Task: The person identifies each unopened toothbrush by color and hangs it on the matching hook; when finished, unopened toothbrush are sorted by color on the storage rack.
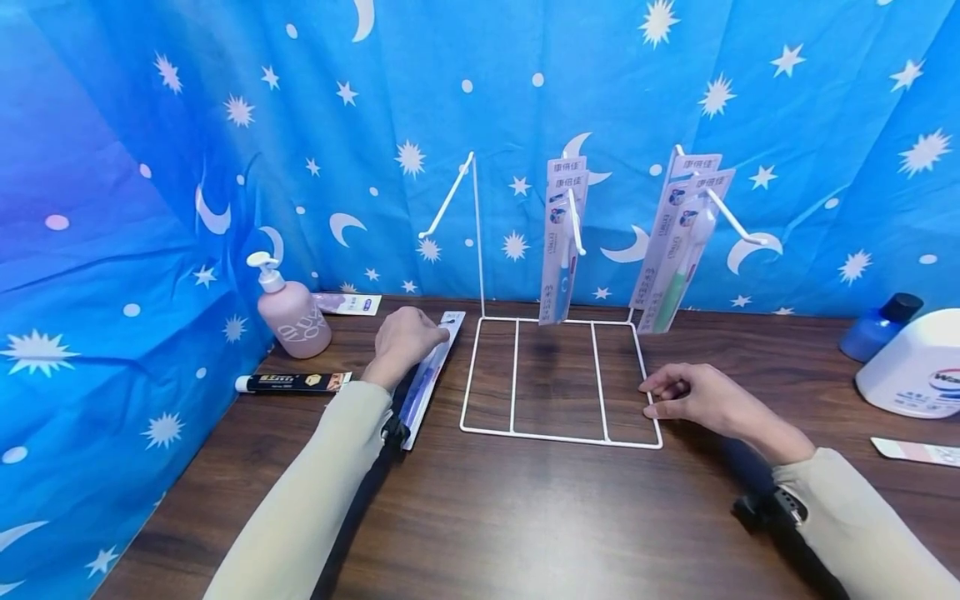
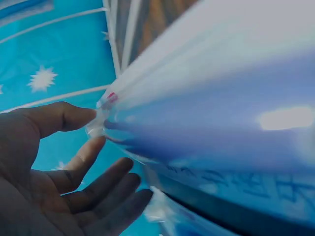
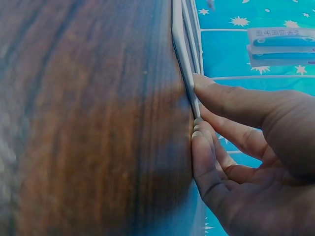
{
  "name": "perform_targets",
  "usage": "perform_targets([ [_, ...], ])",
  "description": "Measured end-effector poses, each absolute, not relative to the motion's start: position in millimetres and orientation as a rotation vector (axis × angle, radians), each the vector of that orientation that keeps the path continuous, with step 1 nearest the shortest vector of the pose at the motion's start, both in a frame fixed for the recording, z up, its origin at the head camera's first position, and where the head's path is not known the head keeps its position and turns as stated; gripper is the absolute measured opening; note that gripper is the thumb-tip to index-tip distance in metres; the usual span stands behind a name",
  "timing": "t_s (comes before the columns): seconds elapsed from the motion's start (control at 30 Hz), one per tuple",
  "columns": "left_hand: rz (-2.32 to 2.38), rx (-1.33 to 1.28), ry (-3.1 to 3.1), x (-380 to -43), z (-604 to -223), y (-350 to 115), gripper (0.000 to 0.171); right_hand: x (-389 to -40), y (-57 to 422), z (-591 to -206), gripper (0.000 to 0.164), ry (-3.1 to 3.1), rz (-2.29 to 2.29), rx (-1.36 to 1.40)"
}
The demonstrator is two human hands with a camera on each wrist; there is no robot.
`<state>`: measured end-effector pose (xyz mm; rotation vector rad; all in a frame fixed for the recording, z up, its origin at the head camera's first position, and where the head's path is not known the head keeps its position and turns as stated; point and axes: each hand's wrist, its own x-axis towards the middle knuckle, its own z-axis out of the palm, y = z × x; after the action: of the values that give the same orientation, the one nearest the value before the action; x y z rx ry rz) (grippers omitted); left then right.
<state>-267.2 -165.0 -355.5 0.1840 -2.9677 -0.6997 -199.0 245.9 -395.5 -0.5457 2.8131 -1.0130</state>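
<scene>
My left hand [image 1: 405, 340] pinches one end of a packaged toothbrush [image 1: 425, 385] between thumb and index finger; its other fingers are loosely bent. Long and purple-blue in clear plastic, the package [image 2: 197, 120] fills much of the left wrist view. It is to the left of a white wire display rack [image 1: 561, 437]. On the rack's right base wire, my right hand [image 1: 701, 402] holds on with thumb and fingertips, also seen in the right wrist view. Packaged toothbrushes hang from the middle hook [image 1: 561, 283] and the right hook [image 1: 671, 287]. The left hook [image 1: 447, 196] bears nothing.
At left are a pink pump bottle [image 1: 294, 321], a black toothpaste tube [image 1: 296, 382] and a flat package [image 1: 360, 304]. A blue bottle [image 1: 873, 333], a white jug [image 1: 915, 367] and a pale package [image 1: 918, 451] lie at right. A starry curtain [image 1: 420, 100] backs the table.
</scene>
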Motion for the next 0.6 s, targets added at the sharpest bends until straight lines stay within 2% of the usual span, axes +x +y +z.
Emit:
perform_targets([
  [0.33, -1.015, 0.015, -2.817, -238, -336, -165, 0.027, -199, 247, -396, 0.03, 2.794, -1.022, -0.548],
  [0.47, -1.052, -0.053, -2.763, -224, -326, -160, 0.037, -198, 247, -396, 0.029, 2.8, -1.022, -0.546],
  [0.6, -1.044, -0.115, -2.69, -210, -314, -155, 0.037, -198, 247, -395, 0.029, 2.806, -1.019, -0.543],
])
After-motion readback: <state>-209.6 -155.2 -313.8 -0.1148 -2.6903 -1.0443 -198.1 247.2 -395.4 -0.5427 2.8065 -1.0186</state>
